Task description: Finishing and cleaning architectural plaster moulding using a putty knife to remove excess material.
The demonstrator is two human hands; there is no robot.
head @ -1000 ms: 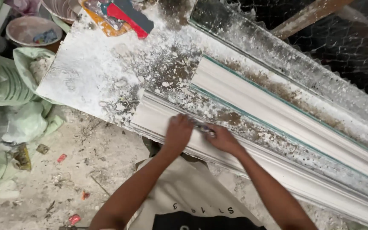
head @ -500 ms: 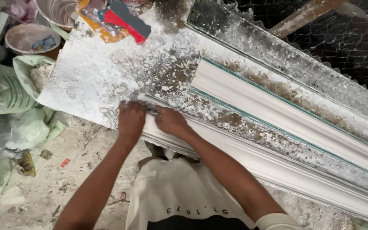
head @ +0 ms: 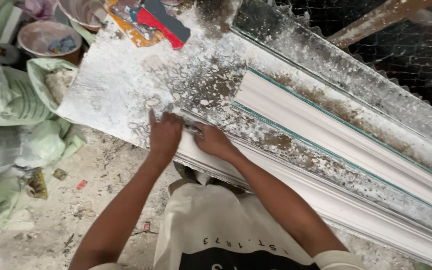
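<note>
At the near edge of the bench point(head: 116, 85) lies a long white moulding point(head: 326, 200), ridged and plaster-smooth. Both hands press on its left end: the left hand point(head: 165, 135) flat with fingers spread, the right hand point(head: 213, 142) closed around a small metal blade point(head: 192, 128). Behind runs a second moulding point(head: 326, 127); sacks point(head: 11, 100) lie on the floor.

The right hand point(head: 213, 141) is covering most of a small metal tool point(head: 192, 128); the plaster moulding point(head: 376, 215) is running off the right edge.
</note>
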